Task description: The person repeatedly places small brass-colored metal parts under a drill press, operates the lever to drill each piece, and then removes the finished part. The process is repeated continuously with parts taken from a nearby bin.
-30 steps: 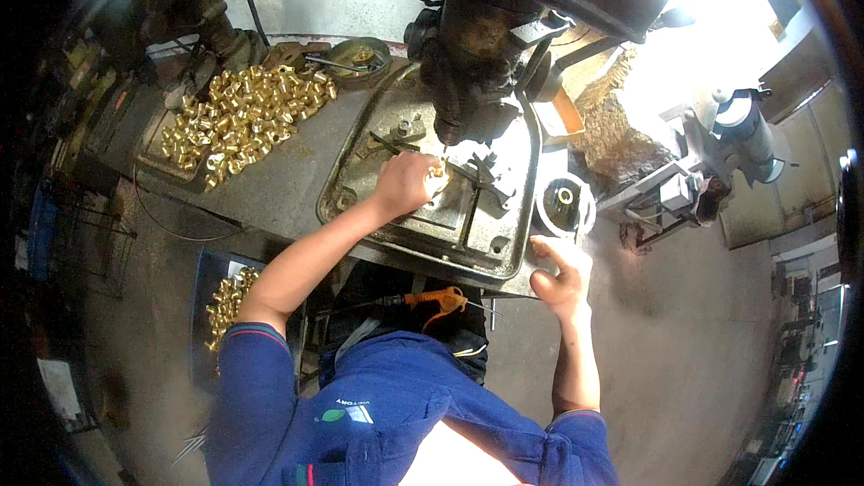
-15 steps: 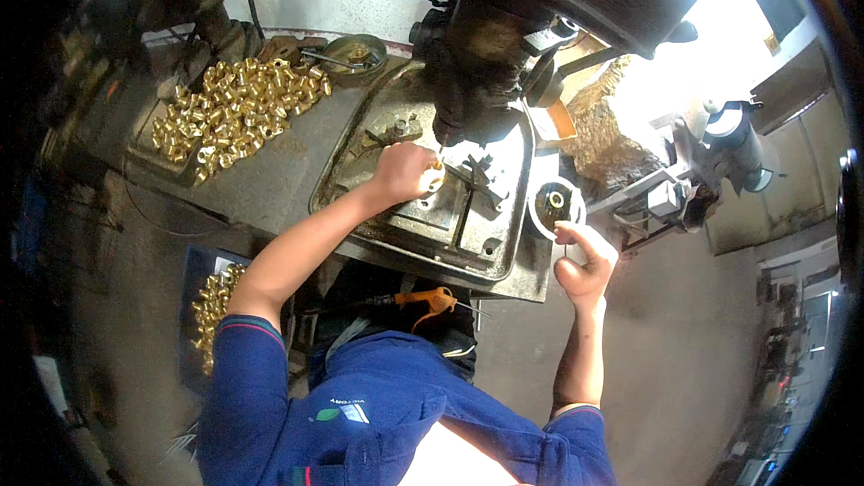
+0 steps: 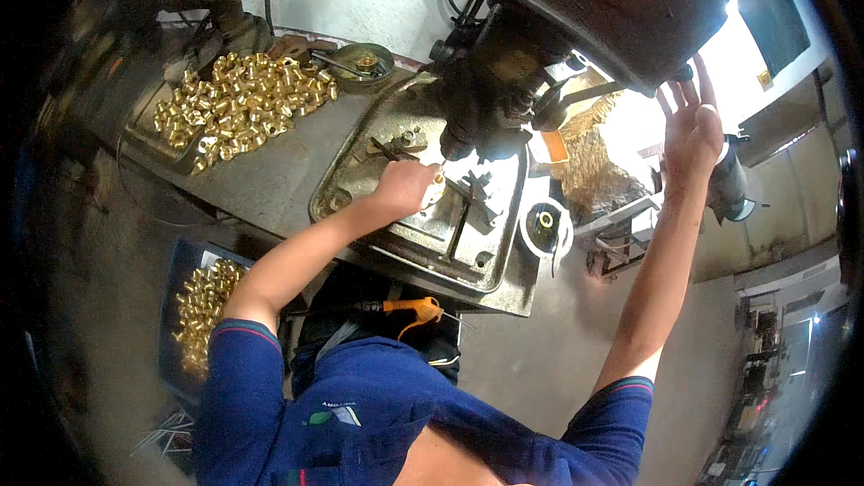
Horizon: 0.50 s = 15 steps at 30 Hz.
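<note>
Head view: small gold-coloured metal fitting (image 3: pixel 438 179) gripped by left hand (image 3: pixel 403 191) over the grey metal machine table (image 3: pixel 423 234), near the dark drill spindle (image 3: pixel 457 139). Right hand (image 3: pixel 693 139) raised, fingers spread, beside the bulky black machine head (image 3: pixel 585 4); contact cannot be told. Loose heap of gold-coloured metal fittings (image 3: pixel 243 108) on grey workbench (image 3: pixel 292 166), leftward.

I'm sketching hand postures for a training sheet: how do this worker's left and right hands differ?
The left hand is closed on a small brass-coloured part; the right hand is open, with no held part visible. The left hand is over the metal machine bed; the right hand is farther right, beside the dark machine head, though contact there is unclear. Both are bare.
</note>
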Tool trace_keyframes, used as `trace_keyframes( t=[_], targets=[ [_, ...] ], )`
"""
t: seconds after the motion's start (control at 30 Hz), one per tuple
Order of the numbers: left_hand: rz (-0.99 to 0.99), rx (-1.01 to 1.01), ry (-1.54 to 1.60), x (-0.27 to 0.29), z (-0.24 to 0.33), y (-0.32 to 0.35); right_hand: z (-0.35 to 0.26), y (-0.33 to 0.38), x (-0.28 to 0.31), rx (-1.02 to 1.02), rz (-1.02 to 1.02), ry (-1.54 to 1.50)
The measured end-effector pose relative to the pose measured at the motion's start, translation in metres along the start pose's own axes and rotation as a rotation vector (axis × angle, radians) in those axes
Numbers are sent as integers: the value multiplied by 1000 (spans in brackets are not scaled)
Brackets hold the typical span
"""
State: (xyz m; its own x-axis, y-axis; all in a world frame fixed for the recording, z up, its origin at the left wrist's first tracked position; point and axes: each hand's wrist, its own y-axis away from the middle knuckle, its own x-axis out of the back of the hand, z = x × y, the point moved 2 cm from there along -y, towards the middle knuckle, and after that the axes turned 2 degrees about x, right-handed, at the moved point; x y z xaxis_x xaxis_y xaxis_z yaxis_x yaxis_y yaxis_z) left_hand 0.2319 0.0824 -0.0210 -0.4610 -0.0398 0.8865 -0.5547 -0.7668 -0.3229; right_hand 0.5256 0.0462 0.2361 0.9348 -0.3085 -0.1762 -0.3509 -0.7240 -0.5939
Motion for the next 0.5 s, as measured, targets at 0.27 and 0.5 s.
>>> trace_keyframes(
  t=[0.27, 0.5],
  targets=[
    [0, -127, 31, 6, 16, 21, -8, 26, -27, 60, 55, -152],
    [208, -227, 65, -9, 7, 31, -9, 152, -39, 349, -122, -22]
  ],
)
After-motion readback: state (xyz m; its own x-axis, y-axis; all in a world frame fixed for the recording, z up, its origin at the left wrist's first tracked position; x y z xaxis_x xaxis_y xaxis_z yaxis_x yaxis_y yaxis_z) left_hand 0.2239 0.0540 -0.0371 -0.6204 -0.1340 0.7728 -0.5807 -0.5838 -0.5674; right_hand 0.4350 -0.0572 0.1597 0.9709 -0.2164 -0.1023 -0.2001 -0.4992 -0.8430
